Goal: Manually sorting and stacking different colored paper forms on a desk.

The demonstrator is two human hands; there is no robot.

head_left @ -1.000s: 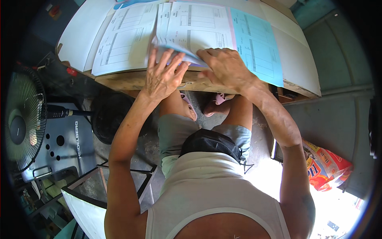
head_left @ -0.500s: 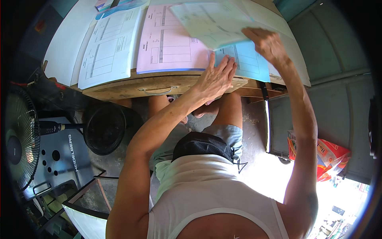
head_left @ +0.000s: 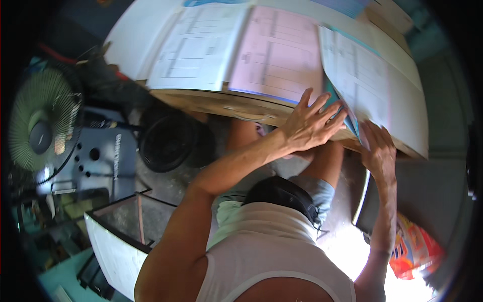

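A white printed form sheet [head_left: 359, 75] lies over the blue forms [head_left: 330, 92] at the right of the table, its left edge raised so that blue shows beneath. My right hand [head_left: 380, 148] grips the sheet's near edge, fingers on top; the thumb is partly hidden. Beside the sheet's lower left corner is my left hand [head_left: 314, 123], fingers spread and bent, the fingertips at the blue papers' edge. To the left lie a stack of pink forms [head_left: 282, 53] and, farther left, a stack of white forms [head_left: 198, 53].
The wooden table [head_left: 201, 103] has a drawer with a metal handle at its front. A fan [head_left: 43, 126], a round black basket [head_left: 168, 141] and a black-framed white box [head_left: 113, 246] stand at the left. An orange-red packet [head_left: 415, 246] is at the lower right.
The sheet, in the air over the pink and blue forms before, now rests on the right stack. My right hand has come down to the near edge. The whole view has shifted.
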